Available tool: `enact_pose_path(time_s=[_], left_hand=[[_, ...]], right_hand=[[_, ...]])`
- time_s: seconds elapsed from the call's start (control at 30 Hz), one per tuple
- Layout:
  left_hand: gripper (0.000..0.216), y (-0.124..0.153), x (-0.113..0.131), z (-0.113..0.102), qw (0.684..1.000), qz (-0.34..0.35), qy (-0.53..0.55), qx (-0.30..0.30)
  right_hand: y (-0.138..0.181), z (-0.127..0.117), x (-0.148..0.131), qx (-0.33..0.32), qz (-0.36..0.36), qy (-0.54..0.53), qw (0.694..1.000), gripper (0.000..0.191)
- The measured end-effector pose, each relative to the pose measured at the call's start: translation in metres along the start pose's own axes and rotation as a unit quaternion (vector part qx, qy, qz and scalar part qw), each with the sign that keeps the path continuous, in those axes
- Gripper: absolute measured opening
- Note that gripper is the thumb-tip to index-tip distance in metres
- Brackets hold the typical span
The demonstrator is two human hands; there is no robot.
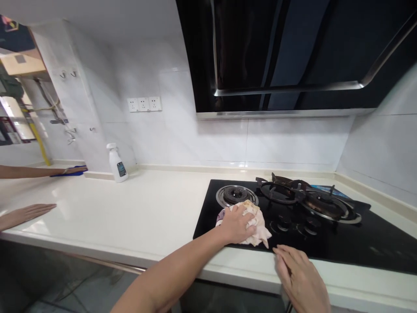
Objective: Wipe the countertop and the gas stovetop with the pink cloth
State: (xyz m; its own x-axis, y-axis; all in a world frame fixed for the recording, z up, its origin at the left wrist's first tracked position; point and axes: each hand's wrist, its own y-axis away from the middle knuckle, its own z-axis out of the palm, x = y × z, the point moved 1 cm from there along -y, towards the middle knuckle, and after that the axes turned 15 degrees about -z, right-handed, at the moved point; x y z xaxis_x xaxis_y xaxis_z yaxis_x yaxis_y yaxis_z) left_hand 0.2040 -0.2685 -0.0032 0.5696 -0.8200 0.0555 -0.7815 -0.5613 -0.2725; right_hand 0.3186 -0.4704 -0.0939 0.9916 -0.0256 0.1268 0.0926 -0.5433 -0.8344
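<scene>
My left hand (237,224) presses down on a crumpled pale cloth (259,221), its fingers curled over the fabric. The cloth lies on the front left part of a black glass gas cooktop (208,217), just in front of the left burner (236,195). At the cooktop's front edge, my right hand (302,278) rests on the counter with fingers extended and close together. Nothing shows in it, and its fingertips are a little to the right of the cloth. Two control knobs (284,223) sit beyond that hand.
Loose black pan supports (280,191) are piled around the right burner (322,204). A white spray bottle (117,163) stands by the wall. At far left, another person's hand (28,216) lies on the white counter (130,208); their other hand is on a blue cloth (73,171). A range hood (286,56) hangs above.
</scene>
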Motion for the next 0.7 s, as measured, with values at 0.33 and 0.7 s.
enact_pose_path(time_s=[0.33,0.7], left_hand=[[0.043,0.089,-0.106,-0.031,0.996,-0.080,0.013,0.021],[0.036,0.137,-0.141,-0.040,0.978,-0.198,-0.016,0.066]], right_hand=[[-0.001,-0.008,-0.016,-0.043,0.052,0.044,0.997,0.035],[0.002,-0.019,-0.028,-0.083,0.061,0.076,0.992,0.033]])
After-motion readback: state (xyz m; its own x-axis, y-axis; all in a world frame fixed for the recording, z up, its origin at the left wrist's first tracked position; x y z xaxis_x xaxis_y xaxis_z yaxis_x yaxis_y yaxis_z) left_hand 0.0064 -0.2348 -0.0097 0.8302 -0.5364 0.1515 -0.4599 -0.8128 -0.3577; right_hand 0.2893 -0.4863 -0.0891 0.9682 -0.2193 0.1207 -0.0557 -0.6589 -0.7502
